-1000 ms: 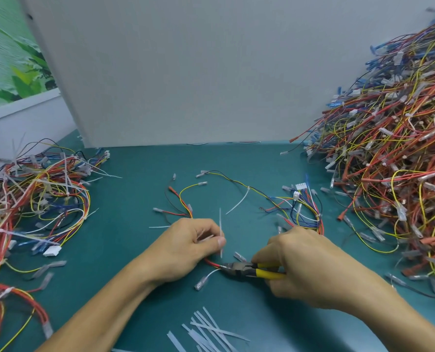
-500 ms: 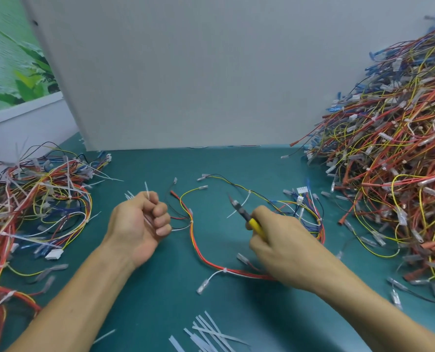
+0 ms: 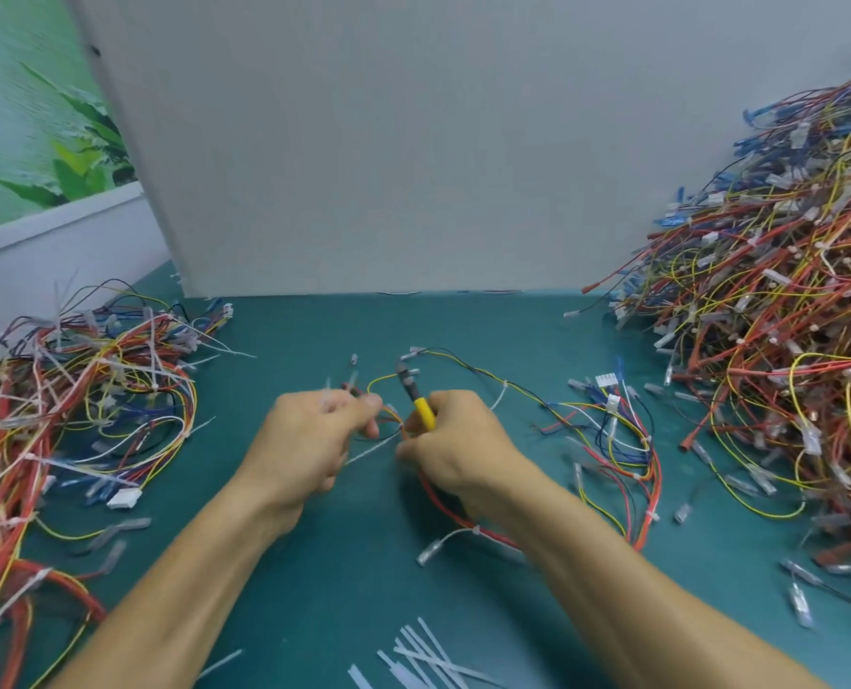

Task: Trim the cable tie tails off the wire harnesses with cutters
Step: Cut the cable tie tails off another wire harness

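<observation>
Now, head view: the left hand (image 3: 309, 440) grip pinches the harness (image 3: 648, 482) wires just left of the cutters (image 3: 416, 397). The right hand (image 3: 458, 450) grip grasps the cutters' yellow handles, nose raised. Expose the tie tail (image 3: 371, 451) below the cutters, then cut flush. Half a second earlier the hands were apart.

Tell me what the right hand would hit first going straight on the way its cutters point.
Probably the sleeved wire ends just past the cutters' nose; beyond them, bare mat up to the grey partition. The right hand may be above the mat, so height is unclear.
</observation>
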`<state>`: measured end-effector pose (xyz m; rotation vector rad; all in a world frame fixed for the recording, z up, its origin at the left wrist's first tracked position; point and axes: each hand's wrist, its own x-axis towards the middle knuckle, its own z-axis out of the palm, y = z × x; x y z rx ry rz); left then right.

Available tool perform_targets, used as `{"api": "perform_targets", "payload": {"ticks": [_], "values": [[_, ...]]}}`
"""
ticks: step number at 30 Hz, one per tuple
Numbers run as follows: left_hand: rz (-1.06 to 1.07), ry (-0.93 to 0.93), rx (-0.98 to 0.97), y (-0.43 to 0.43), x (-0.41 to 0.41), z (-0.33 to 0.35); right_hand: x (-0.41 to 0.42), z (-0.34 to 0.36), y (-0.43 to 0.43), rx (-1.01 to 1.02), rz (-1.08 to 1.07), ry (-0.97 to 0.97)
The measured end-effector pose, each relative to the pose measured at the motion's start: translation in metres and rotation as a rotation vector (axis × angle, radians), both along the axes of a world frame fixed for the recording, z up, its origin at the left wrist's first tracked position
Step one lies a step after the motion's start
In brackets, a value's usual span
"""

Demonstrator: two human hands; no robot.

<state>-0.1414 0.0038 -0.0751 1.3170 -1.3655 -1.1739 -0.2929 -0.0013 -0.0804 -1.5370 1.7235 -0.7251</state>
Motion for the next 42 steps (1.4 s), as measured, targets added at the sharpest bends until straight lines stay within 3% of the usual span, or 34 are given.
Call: {"api": "perform_targets", "payload": {"ticks": [4,6,8,11,14,18,21,24,28,32,36,42], "values": [[-0.204,-0.654,-0.193,0.005,0.008,0.003,-0.026,0.005,0.005,0.133,-0.045,-0.390],[-0.181,-0.908,-0.233,0.006,0.009,0.002,-0.036,0.007,0.009,0.211,-0.067,-0.514],[-0.099,-1.041,-0.285,0.005,0.010,-0.003,-0.042,0.009,0.010,0.265,-0.073,-0.590],[-0.060,-0.866,-0.420,0.003,0.011,-0.008,-0.045,0.008,0.010,0.345,-0.046,-0.656],[-0.217,-0.699,-0.631,0.001,0.007,-0.011,-0.045,0.006,0.009,0.409,0.004,-0.675],[-0.292,-0.804,-0.870,-0.002,0.001,-0.017,-0.045,0.005,0.009,0.455,0.030,-0.686],[-0.249,-0.783,-0.870,-0.004,0.000,-0.018,-0.046,0.005,0.011,0.508,0.075,-0.700],[-0.271,-0.657,-0.750,-0.005,-0.004,-0.018,-0.045,0.009,0.015,0.534,0.118,-0.671],[-0.318,-0.565,-0.454,-0.005,-0.008,-0.020,-0.052,0.020,0.020,0.360,0.078,-0.410],[-0.340,-0.468,-0.205,-0.007,-0.010,-0.020,-0.070,0.037,0.032,0.014,0.202,0.173],[-0.342,-0.385,-0.124,-0.008,-0.012,-0.018,-0.081,0.042,0.045,-0.285,0.313,0.757],[-0.360,-0.381,-0.093,-0.009,-0.013,-0.018,-0.091,0.043,0.042,-0.373,0.473,0.927]]}}
